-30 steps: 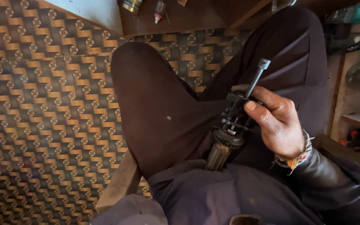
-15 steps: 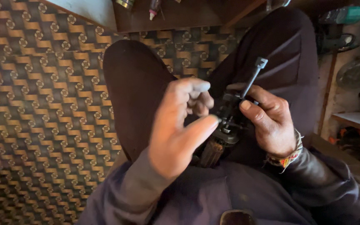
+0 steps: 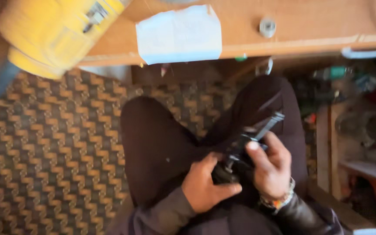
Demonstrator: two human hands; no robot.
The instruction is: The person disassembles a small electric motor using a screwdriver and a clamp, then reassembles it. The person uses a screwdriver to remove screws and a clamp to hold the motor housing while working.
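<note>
**Both hands on a small black tool, held over the lap**

Nearest to the camera, the left hand (image 3: 206, 188) was curled around the lower, rounded end of a dark hand tool (image 3: 239, 152), fingers wrapped under it, thumb pointing right. It looked like that hand was steadying the base. The right hand (image 3: 271, 167), with a beaded bracelet (image 3: 279, 202) at the wrist, was closed over the tool's middle, thumb pressed on top, probably so it couldn't twist. A thin dark handle bar stuck out up and to the right past the fingers. Everything's motion-blurred, so I couldn't tell exactly what kind of tool it was.

The tool sat low between the knees, above the dark trousers (image 3: 157, 148), likely so the thighs could brace it.

Beyond the legs was a brown and tan woven-pattern carpet (image 3: 44, 152). Further out, a wooden bench edge (image 3: 283, 41) ran across the top, with a white paper sheet (image 3: 178, 34) hanging over it, a small metal ring (image 3: 267, 27) beside that, and a yellow container (image 3: 53, 30) at the left. Cluttered shelves (image 3: 362, 130) sat to the right.
</note>
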